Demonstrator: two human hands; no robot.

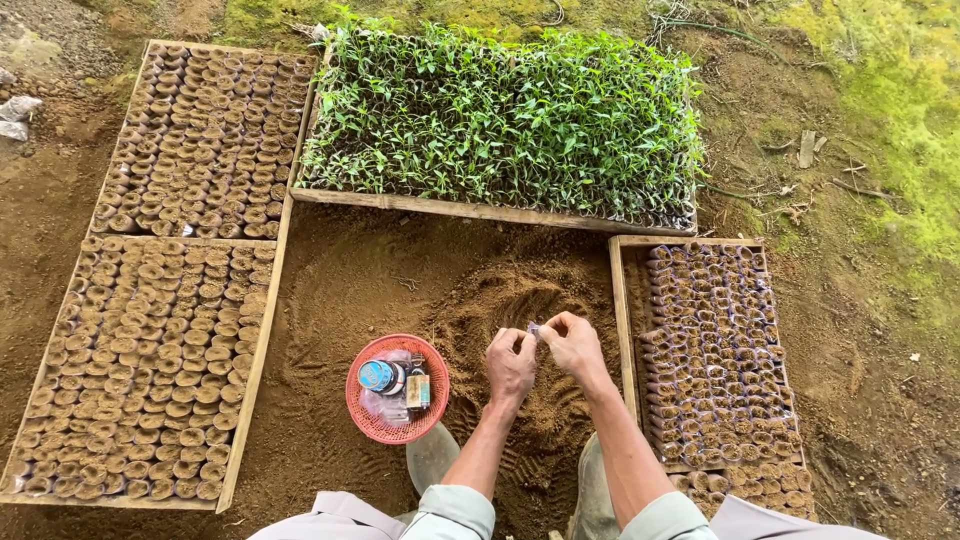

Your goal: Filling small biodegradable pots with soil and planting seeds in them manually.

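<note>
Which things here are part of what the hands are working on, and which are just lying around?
In use: left hand, right hand, small clear bag pinched between them, soil heap.

Lying about: red basket, seedling tray, filled pot trays, wood scraps.

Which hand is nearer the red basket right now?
Left. The left hand is just right of the red basket, with bare soil between; the right hand is farther right, beyond the left.

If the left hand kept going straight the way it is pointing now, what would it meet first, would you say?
The left hand points up the picture, toward the mound of loose soil. It would probably meet that first, with the tray of green seedlings beyond it; depth is hard to judge.
</note>
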